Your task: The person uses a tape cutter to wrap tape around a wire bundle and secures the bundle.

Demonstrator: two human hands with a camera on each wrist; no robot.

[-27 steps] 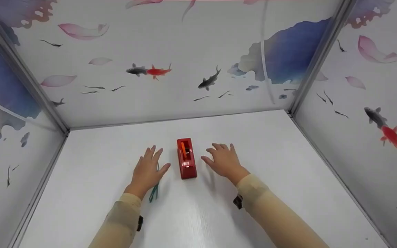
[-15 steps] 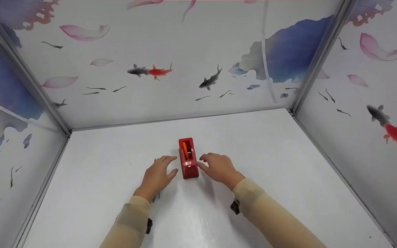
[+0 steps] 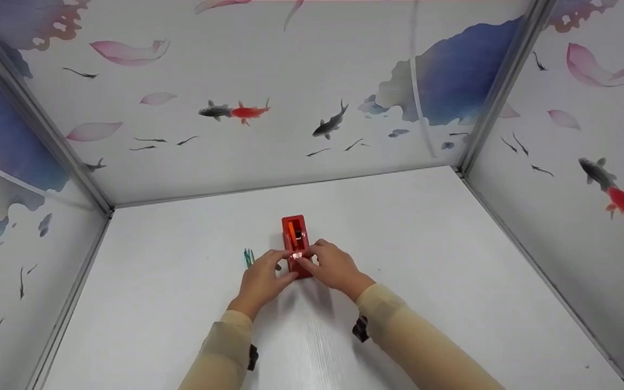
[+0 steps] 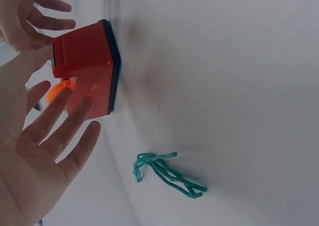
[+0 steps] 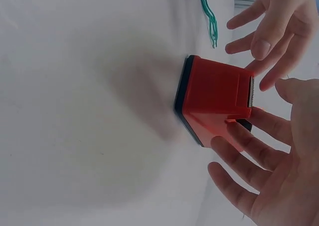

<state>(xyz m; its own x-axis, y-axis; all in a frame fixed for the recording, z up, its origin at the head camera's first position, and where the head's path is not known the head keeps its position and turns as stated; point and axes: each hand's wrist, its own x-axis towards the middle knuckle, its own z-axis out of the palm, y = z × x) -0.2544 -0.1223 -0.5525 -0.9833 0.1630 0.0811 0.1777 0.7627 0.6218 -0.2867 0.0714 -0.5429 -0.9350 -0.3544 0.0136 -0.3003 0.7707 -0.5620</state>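
Note:
A red tape dispenser (image 3: 297, 238) with a dark base and an orange wheel stands on the white table. Its serrated cutter edge (image 5: 251, 91) faces the person. My left hand (image 3: 262, 279) is at the dispenser's near left side, fingertips right at its edge. From the other side my right hand (image 3: 336, 265) reaches over the cutter end, thumb and forefinger apart. In the left wrist view, the left hand's fingers (image 4: 75, 121) are spread beside the red body. The right hand's fingers (image 5: 239, 161) extend along the opposite side in the right wrist view.
A small bundle of teal cords (image 4: 169, 173) lies on the table left of the dispenser, partly hidden behind the left hand in the head view. White panels (image 3: 290, 151) printed with fish and petals enclose the table (image 3: 155, 303) at the back and sides.
Both hands have come inward from either side to the near end of the dispenser. The dispenser stays in place, and the teal cords now show above the left hand.

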